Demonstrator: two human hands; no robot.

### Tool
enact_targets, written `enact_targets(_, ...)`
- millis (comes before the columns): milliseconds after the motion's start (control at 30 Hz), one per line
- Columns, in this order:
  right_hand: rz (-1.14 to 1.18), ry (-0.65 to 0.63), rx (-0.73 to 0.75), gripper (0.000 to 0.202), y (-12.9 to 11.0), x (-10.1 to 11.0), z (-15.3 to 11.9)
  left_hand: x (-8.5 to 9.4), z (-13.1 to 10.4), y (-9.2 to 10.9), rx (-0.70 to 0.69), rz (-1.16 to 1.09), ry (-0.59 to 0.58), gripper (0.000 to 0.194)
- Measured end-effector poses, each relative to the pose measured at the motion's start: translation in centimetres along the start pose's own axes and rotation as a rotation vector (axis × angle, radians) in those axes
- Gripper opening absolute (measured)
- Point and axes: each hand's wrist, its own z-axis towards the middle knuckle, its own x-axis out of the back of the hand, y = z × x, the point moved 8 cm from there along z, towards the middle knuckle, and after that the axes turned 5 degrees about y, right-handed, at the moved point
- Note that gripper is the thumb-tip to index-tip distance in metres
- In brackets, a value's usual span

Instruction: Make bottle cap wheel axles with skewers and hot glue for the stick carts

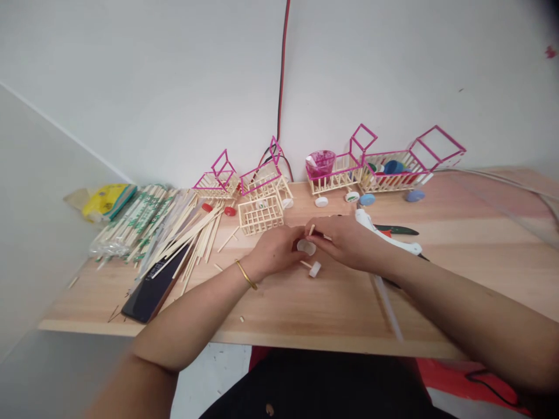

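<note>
My left hand (279,247) is closed on the side of a white bottle cap (306,248), its hollow side facing up. Close against it, my right hand (338,237) pinches a short wooden stick (311,229), whose tip stands just above the cap. Whether stick and cap touch is not clear. On the table below the hands lies a second white cap (315,269) with a short stick joined to it. A small stick basket (261,216) without wheels sits beyond my left hand.
Stick carts with pink rims (334,180) and bottle-cap wheels line the wall. A white glue gun (384,233) and dark-handled tool (399,230) lie right, a glue stick (391,311) nearer. Loose sticks (203,233), packaged sticks (144,221) and a phone (152,288) are left.
</note>
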Motion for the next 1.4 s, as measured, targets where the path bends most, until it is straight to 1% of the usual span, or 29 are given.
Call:
enact_targets(167,-0.011,-0.004,0.020,0.015,-0.3,-0.4,0.0,0.1,0.0,0.1,-0.008,0.006,0.000,0.018)
enact_targets(300,-0.026,-0.004,-0.023,0.017,-0.1,-0.3,0.1,0.1,-0.1,0.1,-0.004,0.003,0.013,0.017)
enact_targets(433,0.056,-0.005,-0.038,0.017,0.3,-0.1,0.0,0.3,-0.4,0.3,-0.051,-0.064,0.031,0.018)
enact_targets(500,0.055,-0.015,-0.039,0.016,0.6,-0.1,-0.1,0.4,-0.5,0.2,-0.065,-0.101,0.041,0.018)
enact_targets(600,-0.018,-0.038,-0.039,0.016,1.1,-0.2,-0.4,0.6,-0.7,-0.3,-0.070,-0.135,0.087,0.020)
enact_targets(767,-0.068,-0.130,-0.044,0.018,1.6,-1.7,-0.6,1.6,-1.1,-0.6,-0.111,-0.174,0.211,0.025)
enact_targets(900,-0.094,-0.141,-0.033,0.024,1.7,-2.6,-0.4,2.3,-1.3,-0.5,-0.137,-0.165,0.297,0.025)
enact_targets(1100,-0.061,-0.168,-0.026,0.033,1.4,-3.1,-0.2,3.2,-1.6,-0.7,-0.106,-0.152,0.409,0.024)
enact_targets(1200,-0.043,-0.165,-0.011,0.033,1.1,-3.1,-0.1,3.3,-1.7,-0.7,-0.109,-0.138,0.430,0.024)
enact_targets(1400,-0.015,-0.155,-0.006,0.030,1.0,-3.0,0.0,3.3,-1.7,-0.8,-0.114,-0.128,0.423,0.024)
